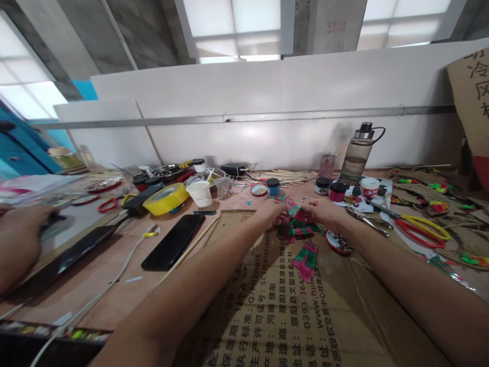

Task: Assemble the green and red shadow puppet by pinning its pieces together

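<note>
Printed cardboard point(362, 316) lay on the worktop point(126, 306); over its far end, your curled left hand point(275, 213) and right hand point(321, 211) pinched a pink-and-green patterned piece point(293, 208); light, even pressure likely suited it.

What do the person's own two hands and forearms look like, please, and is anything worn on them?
The left hand and right hand are ungloved. The left forearm and right forearm are bare, with no sleeve, watch or bracelet visible.
</note>
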Available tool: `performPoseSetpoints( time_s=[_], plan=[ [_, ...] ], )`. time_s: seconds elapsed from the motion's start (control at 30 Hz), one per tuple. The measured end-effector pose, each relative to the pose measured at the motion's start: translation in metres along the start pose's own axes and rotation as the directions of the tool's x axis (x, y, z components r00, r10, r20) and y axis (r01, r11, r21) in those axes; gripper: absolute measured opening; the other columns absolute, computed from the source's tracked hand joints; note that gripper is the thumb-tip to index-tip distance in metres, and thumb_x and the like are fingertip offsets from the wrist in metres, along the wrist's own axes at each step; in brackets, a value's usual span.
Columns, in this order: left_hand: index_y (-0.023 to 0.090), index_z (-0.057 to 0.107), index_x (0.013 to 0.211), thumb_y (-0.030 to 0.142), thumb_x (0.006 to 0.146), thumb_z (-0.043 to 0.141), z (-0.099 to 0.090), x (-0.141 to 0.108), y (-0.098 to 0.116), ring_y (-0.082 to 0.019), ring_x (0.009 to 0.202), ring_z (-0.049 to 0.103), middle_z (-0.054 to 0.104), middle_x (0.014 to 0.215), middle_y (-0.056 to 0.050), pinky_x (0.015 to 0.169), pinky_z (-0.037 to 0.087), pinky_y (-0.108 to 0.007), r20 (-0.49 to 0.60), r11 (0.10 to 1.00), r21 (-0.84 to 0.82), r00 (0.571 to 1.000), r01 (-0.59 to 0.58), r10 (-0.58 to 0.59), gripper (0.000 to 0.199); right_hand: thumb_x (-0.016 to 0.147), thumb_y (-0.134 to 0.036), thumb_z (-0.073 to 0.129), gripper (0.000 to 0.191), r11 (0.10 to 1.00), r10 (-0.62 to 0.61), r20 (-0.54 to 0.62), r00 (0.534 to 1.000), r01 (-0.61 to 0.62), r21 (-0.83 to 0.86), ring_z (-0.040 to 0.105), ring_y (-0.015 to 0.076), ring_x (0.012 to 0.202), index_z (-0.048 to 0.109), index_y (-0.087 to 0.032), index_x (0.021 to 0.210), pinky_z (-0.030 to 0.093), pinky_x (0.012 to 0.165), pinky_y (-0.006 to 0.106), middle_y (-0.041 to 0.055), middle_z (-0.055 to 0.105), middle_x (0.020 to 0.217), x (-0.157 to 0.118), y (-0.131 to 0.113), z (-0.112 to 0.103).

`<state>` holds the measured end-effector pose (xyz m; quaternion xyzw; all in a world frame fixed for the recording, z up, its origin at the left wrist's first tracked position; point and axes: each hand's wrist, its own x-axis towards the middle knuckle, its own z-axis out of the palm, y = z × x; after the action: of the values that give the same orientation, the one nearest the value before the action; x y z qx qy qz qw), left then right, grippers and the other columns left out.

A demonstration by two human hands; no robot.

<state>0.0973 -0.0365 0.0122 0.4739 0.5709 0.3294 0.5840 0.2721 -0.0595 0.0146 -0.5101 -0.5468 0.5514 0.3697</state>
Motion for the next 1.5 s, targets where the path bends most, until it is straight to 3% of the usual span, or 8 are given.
performPoseSetpoints(
  time_s=[0.5,0.63,0.77,0.93,1.07,1.2,1.33,1.5],
  plan=[
    [0.014,0.058,0.063,0.014,0.071,0.073,-0.007,0.001,-0.002,-0.005,0.041,0.046,0.055,0.050,0.001,0.039,0.036,-0.015,0.104,0.981,-0.154,0.989,0.116,-0.100,0.017,0.070,-0.048,0.073,0.031,0.998,-0.058,0.007,0.998,0.057,0.025,0.063,0.0148,0.071,0.066,-0.018,0.073,0.051,0.063,0.025,0.0031,0.071,0.077,0.001,0.002,0.002],
    [0.013,0.059,0.066,0.010,0.075,0.067,-0.011,-0.001,0.001,-0.005,0.043,0.049,0.057,0.054,0.000,0.039,0.036,-0.013,0.149,0.968,-0.227,0.986,0.107,-0.074,0.013,0.073,-0.054,0.068,0.037,0.988,-0.118,-0.015,0.993,0.116,-0.102,0.061,0.0155,0.071,0.067,-0.018,0.080,0.047,0.059,0.024,0.0029,0.070,0.080,0.002,0.003,-0.003],
    [0.014,0.058,0.069,0.008,0.078,0.062,-0.009,-0.004,0.002,-0.005,0.047,0.053,0.059,0.057,0.001,0.043,0.039,-0.013,0.162,0.949,-0.314,0.987,0.032,0.021,0.011,0.075,-0.055,0.063,0.039,0.930,-0.265,-0.068,0.962,0.237,-0.282,0.056,0.0151,0.068,0.066,-0.017,0.082,0.044,0.059,0.025,0.0019,0.066,0.077,0.006,0.004,-0.007],
    [0.016,0.058,0.077,0.011,0.073,0.067,-0.003,-0.009,0.003,-0.009,0.050,0.056,0.060,0.062,0.002,0.046,0.044,-0.019,0.173,0.918,-0.392,0.975,-0.065,0.142,0.012,0.080,-0.048,0.061,0.030,0.820,-0.469,-0.047,0.882,0.415,-0.395,0.055,0.0167,0.074,0.064,-0.018,0.082,0.044,0.068,0.029,0.0017,0.063,0.079,0.007,0.002,-0.009],
    [0.017,0.058,0.077,0.017,0.061,0.079,0.003,-0.012,0.006,-0.008,0.056,0.057,0.060,0.068,0.003,0.053,0.047,-0.020,0.078,0.877,-0.420,0.954,-0.232,0.290,0.026,0.082,-0.044,0.061,0.025,0.743,-0.584,-0.080,0.808,0.492,-0.454,0.055,0.0182,0.074,0.062,-0.020,0.083,0.044,0.069,0.030,0.0031,0.062,0.081,0.000,-0.003,-0.009],
    [0.015,0.061,0.074,0.023,0.055,0.082,0.006,-0.020,0.013,-0.007,0.059,0.054,0.059,0.069,0.002,0.054,0.043,-0.020,-0.006,0.818,-0.425,0.905,-0.387,0.425,0.030,0.085,-0.045,0.060,0.024,0.618,-0.713,-0.096,0.694,0.558,-0.554,0.056,0.0193,0.076,0.061,-0.021,0.082,0.043,0.069,0.031,0.0042,0.062,0.082,-0.009,-0.009,-0.006],
    [0.015,0.060,0.071,0.027,0.052,0.084,0.006,-0.031,0.021,-0.007,0.059,0.054,0.059,0.067,0.002,0.055,0.042,-0.020,-0.048,0.787,-0.445,0.889,-0.427,0.456,0.033,0.089,-0.045,0.056,0.024,0.474,-0.808,-0.054,0.586,0.593,-0.651,0.057,0.0204,0.078,0.060,-0.023,0.082,0.044,0.072,0.032,0.0047,0.062,0.081,-0.017,-0.016,-0.001],
    [0.015,0.061,0.070,0.029,0.050,0.085,0.007,-0.037,0.023,-0.009,0.059,0.054,0.060,0.067,0.002,0.055,0.042,-0.022,-0.063,0.756,-0.456,0.864,-0.470,0.499,0.034,0.091,-0.042,0.056,0.022,0.270,-0.915,0.010,0.404,0.629,-0.729,0.059,0.0218,0.081,0.061,-0.022,0.085,0.047,0.074,0.035,0.0054,0.064,0.083,-0.020,-0.018,0.003]
  ],
)
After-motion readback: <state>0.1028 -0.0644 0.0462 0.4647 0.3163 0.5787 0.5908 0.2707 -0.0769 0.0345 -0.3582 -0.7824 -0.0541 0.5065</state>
